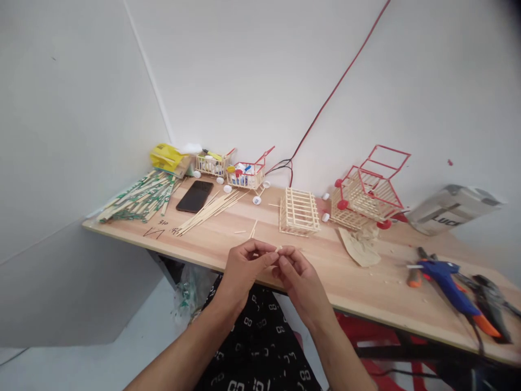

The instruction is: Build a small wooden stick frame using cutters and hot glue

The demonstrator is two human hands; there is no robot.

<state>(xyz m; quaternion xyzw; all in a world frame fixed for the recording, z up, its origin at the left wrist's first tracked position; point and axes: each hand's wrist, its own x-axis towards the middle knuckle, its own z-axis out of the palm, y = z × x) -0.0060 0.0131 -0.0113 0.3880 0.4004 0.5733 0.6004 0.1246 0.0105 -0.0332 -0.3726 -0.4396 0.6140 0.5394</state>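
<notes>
Pinching a tiny pale wooden stick piece (279,248) between left hand (246,266) and right hand (297,274) over the light wooden table (366,288) edge, bare square stick basket (299,212) behind already assembled, handle and red paint lacking.

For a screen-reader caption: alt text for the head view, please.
Left hand and right hand pinch a small stick piece over the wooden table. Beyond: a stick cage, red-framed cart, phone, glue gun.
</notes>
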